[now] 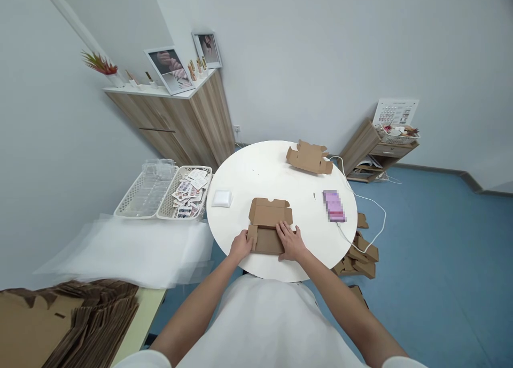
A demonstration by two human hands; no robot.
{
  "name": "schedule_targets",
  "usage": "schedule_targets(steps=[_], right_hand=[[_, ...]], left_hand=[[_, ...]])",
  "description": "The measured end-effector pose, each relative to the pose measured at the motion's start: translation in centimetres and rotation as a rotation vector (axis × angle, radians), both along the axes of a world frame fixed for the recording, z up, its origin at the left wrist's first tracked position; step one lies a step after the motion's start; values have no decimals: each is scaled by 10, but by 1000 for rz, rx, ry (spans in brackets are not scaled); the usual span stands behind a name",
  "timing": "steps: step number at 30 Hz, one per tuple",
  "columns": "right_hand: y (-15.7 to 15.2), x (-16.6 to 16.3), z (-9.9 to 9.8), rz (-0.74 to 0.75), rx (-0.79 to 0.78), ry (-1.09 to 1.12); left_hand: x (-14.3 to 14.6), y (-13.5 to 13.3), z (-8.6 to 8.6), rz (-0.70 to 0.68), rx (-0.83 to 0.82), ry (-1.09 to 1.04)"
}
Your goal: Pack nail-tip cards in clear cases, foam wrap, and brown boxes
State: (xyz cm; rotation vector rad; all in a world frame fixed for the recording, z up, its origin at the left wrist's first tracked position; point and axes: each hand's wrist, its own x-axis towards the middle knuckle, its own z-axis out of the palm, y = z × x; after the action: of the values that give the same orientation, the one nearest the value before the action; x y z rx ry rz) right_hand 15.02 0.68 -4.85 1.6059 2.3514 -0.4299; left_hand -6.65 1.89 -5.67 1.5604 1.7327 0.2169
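A small brown cardboard box (269, 241) lies on the round white table (244, 175), close to its front edge. Its lid (269, 213) stands open on the far side, with flaps at both ends. My left hand (241, 246) grips the box's left end, where a flap (252, 236) is folded inward. On the right end, my right hand (291, 241) holds the side wall, its fingers reaching over the top and partly hiding that wall.
Another partly unfolded cardboard box (309, 158) lies at the table's back right. A phone (334, 205) with a white cable sits on the right, a white packet (222, 198) on the left. Baskets (162, 210), clear sheets (132, 250) and stacked flat cardboard (92, 320) are farther left; boxes (363, 256) lie on the floor.
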Motion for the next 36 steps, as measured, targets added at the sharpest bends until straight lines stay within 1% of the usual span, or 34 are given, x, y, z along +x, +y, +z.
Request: schedule_targets(steps=[6, 12, 18, 22, 26, 29, 32, 34, 36], right_hand=[[1, 0, -3, 62, 30, -28], [-3, 1, -6, 121, 59, -57], [-10, -2, -5, 103, 60, -49], [-12, -4, -3, 93, 67, -33], [-12, -4, -1, 84, 53, -36], [-10, -4, 0, 74, 55, -39], [-9, -2, 0, 65, 61, -24], [-9, -1, 0, 57, 66, -10], [-9, -1, -2, 51, 67, 4]], left_hand=[[-1, 17, 5, -71, -75, 90], [-6, 29, 5, -113, -122, 111], [-1, 24, 6, -163, -63, 201], [8, 19, 7, -157, -36, 275], [12, 16, 8, -140, -38, 302], [8, 9, 9, -147, -6, 259], [0, -2, 12, -168, 102, 104], [-3, -6, 16, -232, 153, 31], [-2, -5, 22, -322, 128, 34]])
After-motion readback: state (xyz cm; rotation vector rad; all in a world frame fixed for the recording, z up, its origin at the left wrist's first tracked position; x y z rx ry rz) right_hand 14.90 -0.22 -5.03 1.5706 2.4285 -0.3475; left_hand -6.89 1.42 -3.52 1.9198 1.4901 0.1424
